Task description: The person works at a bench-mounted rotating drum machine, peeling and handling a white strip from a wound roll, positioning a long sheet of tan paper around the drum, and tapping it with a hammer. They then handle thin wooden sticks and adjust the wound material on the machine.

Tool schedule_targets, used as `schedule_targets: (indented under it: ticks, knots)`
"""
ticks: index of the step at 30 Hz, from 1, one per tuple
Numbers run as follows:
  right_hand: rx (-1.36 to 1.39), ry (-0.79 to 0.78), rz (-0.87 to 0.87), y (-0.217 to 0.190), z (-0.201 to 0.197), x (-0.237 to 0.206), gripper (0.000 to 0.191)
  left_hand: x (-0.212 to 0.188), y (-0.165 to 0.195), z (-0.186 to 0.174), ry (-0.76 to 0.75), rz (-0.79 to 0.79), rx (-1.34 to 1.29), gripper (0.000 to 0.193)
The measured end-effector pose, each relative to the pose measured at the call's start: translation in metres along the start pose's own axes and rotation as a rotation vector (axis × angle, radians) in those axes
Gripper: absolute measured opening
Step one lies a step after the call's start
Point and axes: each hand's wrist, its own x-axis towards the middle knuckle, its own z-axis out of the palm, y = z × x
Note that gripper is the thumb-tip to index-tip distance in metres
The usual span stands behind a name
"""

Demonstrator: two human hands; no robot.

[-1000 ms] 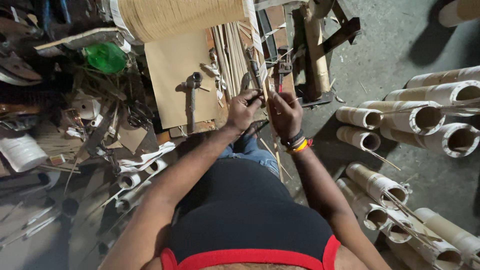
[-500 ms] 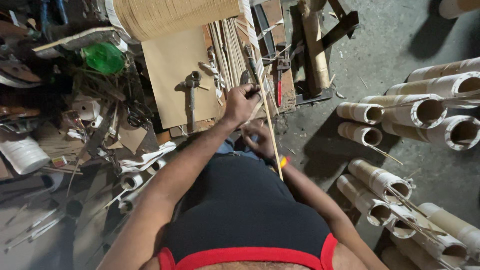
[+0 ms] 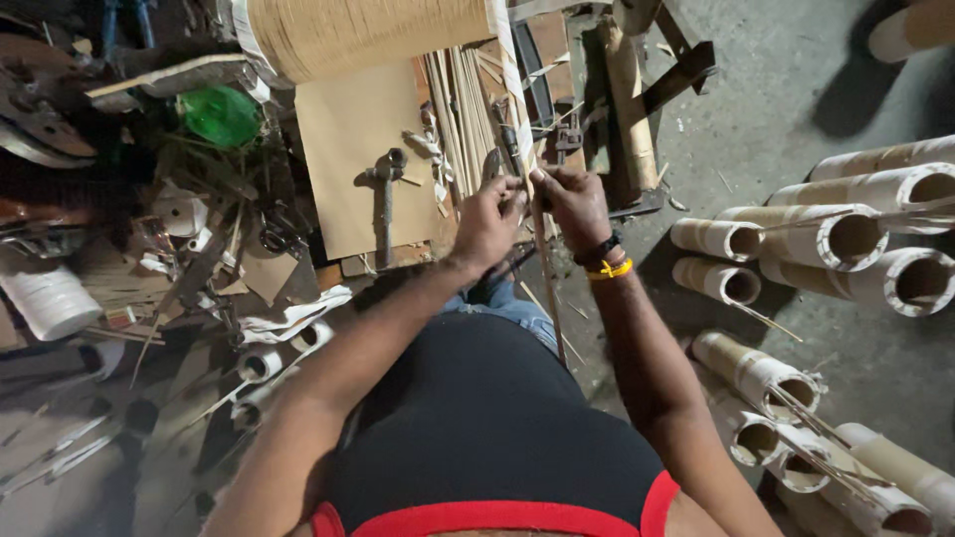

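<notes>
Grey floor lies under me, with cut tubes (image 3: 831, 239) at my right. My left grip (image 3: 487, 221) and right grip (image 3: 572, 202) both close tight on a thin stick (image 3: 545, 288) above my knees.

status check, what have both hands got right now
Left hand and right hand both closed on thin pale bamboo strip. Strip runs down toward lap. Grey metal hammer lies left on brown board, clear of hands.

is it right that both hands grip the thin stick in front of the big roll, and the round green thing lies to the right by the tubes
Not quite. In the head view the green thing lies to the left, amid the clutter, not by the tubes. Both the left hand and right hand do grip the thin stick before the big roll.
</notes>
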Motion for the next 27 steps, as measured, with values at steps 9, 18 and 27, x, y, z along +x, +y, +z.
schedule_targets:
  ticks: [9,18,27]
  knots:
    - [-0.45,0.142,-0.178,-0.025,0.004,-0.009,0.023,-0.019,0.056,-0.044,-0.32,-0.359,0.084,0.025]
    - [-0.066,0.103,-0.105,-0.025,0.005,-0.033,0.017,-0.044,0.073,-0.052,-0.244,-0.285,0.117,0.02]
    - [-0.009,0.175,-0.058,-0.012,0.004,-0.034,0.021,-0.056,0.087,-0.056,-0.234,-0.194,0.221,0.017]
